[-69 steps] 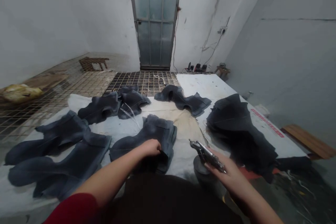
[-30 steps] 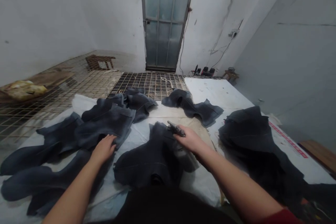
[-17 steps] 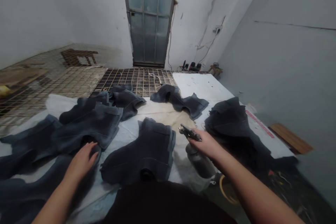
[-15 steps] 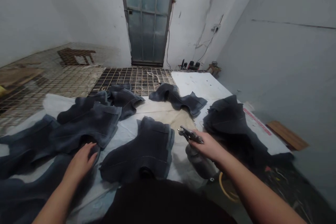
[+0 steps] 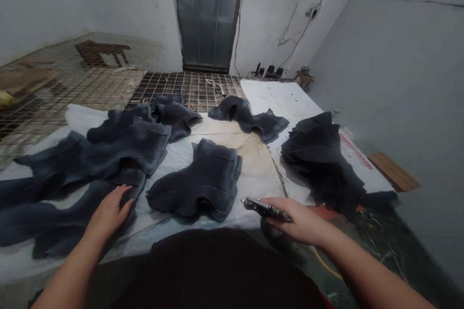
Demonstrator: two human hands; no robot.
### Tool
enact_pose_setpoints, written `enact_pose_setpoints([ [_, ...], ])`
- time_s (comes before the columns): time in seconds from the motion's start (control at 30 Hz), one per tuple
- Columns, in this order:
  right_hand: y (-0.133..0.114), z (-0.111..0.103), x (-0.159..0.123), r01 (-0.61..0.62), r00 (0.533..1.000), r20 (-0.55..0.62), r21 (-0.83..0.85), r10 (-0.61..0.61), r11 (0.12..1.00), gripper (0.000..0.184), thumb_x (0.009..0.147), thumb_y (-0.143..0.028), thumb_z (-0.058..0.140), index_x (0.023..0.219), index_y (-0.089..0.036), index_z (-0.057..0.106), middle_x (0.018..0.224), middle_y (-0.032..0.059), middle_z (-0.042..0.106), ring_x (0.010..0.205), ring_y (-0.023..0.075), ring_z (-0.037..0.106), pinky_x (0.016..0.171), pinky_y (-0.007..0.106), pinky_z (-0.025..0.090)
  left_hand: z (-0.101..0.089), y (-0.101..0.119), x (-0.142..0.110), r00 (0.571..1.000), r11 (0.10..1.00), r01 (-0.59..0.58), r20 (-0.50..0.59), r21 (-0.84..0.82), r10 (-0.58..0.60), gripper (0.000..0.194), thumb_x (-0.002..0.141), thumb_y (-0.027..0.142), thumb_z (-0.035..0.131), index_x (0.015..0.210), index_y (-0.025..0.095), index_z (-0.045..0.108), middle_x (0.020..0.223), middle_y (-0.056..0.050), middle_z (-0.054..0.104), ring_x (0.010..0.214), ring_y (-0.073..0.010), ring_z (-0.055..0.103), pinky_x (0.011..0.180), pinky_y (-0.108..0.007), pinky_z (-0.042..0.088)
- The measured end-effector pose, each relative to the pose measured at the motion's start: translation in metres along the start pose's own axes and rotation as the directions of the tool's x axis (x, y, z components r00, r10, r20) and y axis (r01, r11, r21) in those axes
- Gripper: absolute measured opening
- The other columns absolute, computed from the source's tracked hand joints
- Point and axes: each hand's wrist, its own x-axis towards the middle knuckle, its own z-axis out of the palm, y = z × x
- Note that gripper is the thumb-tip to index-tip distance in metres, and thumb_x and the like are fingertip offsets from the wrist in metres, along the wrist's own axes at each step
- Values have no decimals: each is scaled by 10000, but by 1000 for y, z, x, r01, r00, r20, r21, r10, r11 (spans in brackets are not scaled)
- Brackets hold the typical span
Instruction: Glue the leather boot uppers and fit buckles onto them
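My left hand (image 5: 108, 212) lies flat, fingers stretched out, on a pile of dark grey cut fabric pieces (image 5: 68, 188) at the table's left. My right hand (image 5: 300, 222) is closed round a small pair of metal snips (image 5: 266, 208), blades pointing left, held low over the table's near edge. Between my hands lies a stack of dark grey boot-shaped pieces (image 5: 203, 181). A tall black stack of pieces (image 5: 319, 154) sits to the right.
More dark pieces lie at the back, a left pile (image 5: 174, 113) and a middle pile (image 5: 250, 118), on the white-covered table (image 5: 282, 101). A wire-mesh surface (image 5: 90, 91) stretches behind. A glazed door (image 5: 206, 14) is at the far wall. A wooden board (image 5: 393, 171) is at right.
My right hand with the snips has dropped from above the middle stack toward the table's near edge. My left hand stays on the left pile. The view has tilted downward.
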Motion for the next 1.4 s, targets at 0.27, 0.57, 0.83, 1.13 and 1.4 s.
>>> enact_pose_setpoints([
  [0.27,-10,14,10,79,997,-28,45,-77,996,312,785,-234,512,1086,-203,587,1042,63,657,957,229,595,853,352,441,-7,-13,-34,999,999,50,-12,23,-49,475,717,420,323,1058,130,482,1171,-143,564,1126,-238,503,1008,-377,350],
  [0.57,-60,15,48,276,952,161,-76,-262,958,296,747,-199,516,1024,-232,614,948,34,675,843,200,612,741,287,452,-16,-28,-82,981,989,150,-124,-20,-151,451,732,411,331,1049,138,500,1142,-158,584,1100,-257,528,973,-385,395],
  [0.83,-99,26,84,401,903,198,-76,-380,913,258,756,-196,485,989,-207,597,923,42,655,809,189,594,721,280,437,-13,-22,-114,959,972,225,-165,-62,-232,409,746,379,347,1032,149,526,1113,-149,606,1043,-247,571,941,-373,435],
  [1.13,-76,12,103,278,959,86,-123,-269,953,193,739,-180,488,890,-209,606,828,26,658,772,198,594,717,295,438,-11,11,-101,968,992,102,-221,-74,-116,361,798,346,374,1037,141,550,1139,-145,595,1071,-249,552,925,-379,452],
  [1.4,-41,-1,118,174,977,-90,-173,-191,970,279,746,-212,492,1002,-206,602,943,52,671,856,223,603,765,323,443,-15,124,-40,906,898,-420,-119,-129,406,271,847,219,399,1043,164,578,1108,-105,611,1068,-205,543,915,-376,451],
])
